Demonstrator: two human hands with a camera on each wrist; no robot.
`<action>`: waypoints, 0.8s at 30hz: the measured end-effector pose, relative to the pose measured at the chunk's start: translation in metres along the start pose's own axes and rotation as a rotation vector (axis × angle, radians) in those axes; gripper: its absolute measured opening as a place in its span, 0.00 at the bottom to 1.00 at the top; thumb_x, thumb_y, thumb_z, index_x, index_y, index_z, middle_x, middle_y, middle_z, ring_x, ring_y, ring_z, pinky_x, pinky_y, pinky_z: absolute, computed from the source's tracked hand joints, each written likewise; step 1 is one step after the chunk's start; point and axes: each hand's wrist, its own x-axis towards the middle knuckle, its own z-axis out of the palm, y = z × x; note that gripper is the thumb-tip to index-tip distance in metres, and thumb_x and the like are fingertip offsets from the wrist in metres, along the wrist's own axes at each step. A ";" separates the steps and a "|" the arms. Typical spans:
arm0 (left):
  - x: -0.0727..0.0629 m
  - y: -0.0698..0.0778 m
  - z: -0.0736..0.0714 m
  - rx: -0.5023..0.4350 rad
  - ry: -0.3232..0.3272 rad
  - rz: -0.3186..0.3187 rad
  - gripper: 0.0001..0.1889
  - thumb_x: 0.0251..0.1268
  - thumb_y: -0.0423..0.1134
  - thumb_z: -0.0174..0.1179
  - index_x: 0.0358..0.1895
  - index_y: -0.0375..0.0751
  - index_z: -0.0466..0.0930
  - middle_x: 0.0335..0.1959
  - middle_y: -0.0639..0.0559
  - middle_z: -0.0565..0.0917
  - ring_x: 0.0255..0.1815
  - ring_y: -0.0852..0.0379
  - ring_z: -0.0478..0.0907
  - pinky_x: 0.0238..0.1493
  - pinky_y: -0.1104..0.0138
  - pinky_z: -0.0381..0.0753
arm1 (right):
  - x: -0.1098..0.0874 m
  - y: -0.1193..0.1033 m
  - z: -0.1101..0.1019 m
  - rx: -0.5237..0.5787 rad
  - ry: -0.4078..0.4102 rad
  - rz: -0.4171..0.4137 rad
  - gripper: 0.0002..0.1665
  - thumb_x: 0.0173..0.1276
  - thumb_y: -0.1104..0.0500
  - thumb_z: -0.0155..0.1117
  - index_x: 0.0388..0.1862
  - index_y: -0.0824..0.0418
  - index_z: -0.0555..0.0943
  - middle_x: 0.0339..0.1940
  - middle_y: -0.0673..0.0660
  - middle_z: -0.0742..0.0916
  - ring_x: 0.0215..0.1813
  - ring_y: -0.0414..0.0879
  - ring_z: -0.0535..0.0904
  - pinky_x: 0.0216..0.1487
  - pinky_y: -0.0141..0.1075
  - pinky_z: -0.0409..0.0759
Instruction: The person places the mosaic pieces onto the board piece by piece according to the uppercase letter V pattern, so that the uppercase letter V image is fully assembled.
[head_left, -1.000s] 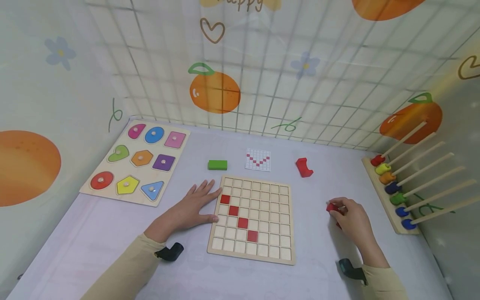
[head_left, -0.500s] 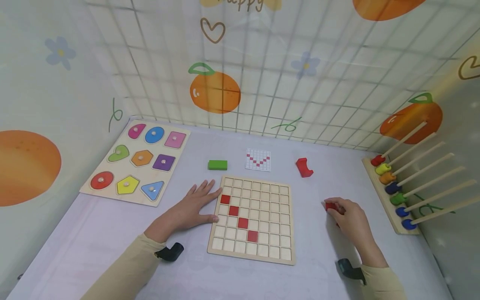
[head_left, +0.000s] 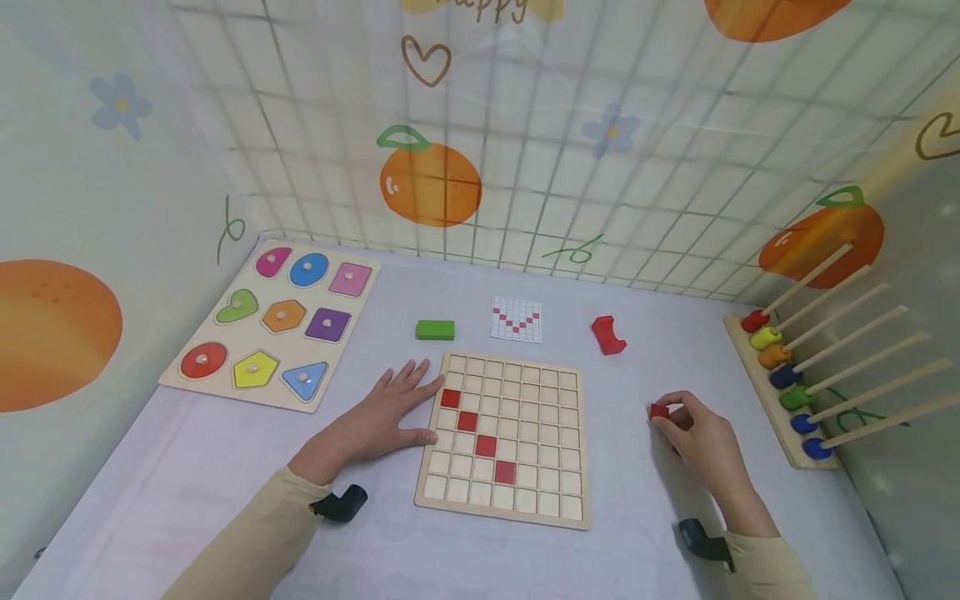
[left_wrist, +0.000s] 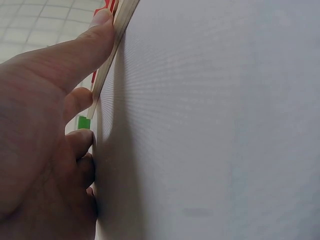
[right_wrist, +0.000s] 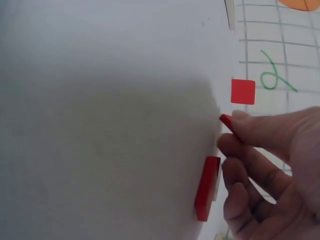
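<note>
In the head view, my left hand (head_left: 382, 422) lies flat with fingers spread, its thumb and index finger touching the left edge of a wooden grid board (head_left: 542, 521). Several red squares sit on the board in a diagonal, among them one red square (head_left: 485, 447). To the right of the board, my right hand (head_left: 702, 432) pinches a small red tile (head_left: 659, 411) between thumb and index finger, low over the table. The right wrist view shows the tile (right_wrist: 227, 121) edge-on. A red block (right_wrist: 207, 189) lies close to the curled fingers, mostly hidden in the head view.
Behind the board are a green block (head_left: 435, 330), a pattern card (head_left: 516, 320) with red squares in a V, and a red arch-shaped block (head_left: 608, 335). A knobbed shape puzzle (head_left: 247, 317) lies left. A peg rack (head_left: 780, 400) with coloured beads stands right.
The right hand has shifted very slightly left, its index finger now raised a little, and more of the pinched red tile shows. My left hand and the board have stayed put.
</note>
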 end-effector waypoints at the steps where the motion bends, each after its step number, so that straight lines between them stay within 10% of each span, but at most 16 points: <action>1: 0.000 0.000 0.000 0.001 -0.001 -0.001 0.47 0.63 0.61 0.67 0.82 0.53 0.55 0.84 0.46 0.46 0.84 0.44 0.36 0.82 0.47 0.35 | 0.000 0.000 0.000 0.000 0.003 -0.002 0.19 0.70 0.57 0.71 0.56 0.58 0.78 0.37 0.59 0.85 0.33 0.51 0.76 0.29 0.35 0.80; 24: 0.000 0.004 -0.003 0.007 -0.005 -0.008 0.47 0.63 0.60 0.68 0.82 0.51 0.56 0.84 0.45 0.47 0.84 0.43 0.37 0.82 0.46 0.35 | -0.003 -0.013 0.008 0.044 0.041 -0.025 0.15 0.74 0.58 0.66 0.57 0.56 0.80 0.43 0.61 0.87 0.42 0.52 0.79 0.39 0.33 0.82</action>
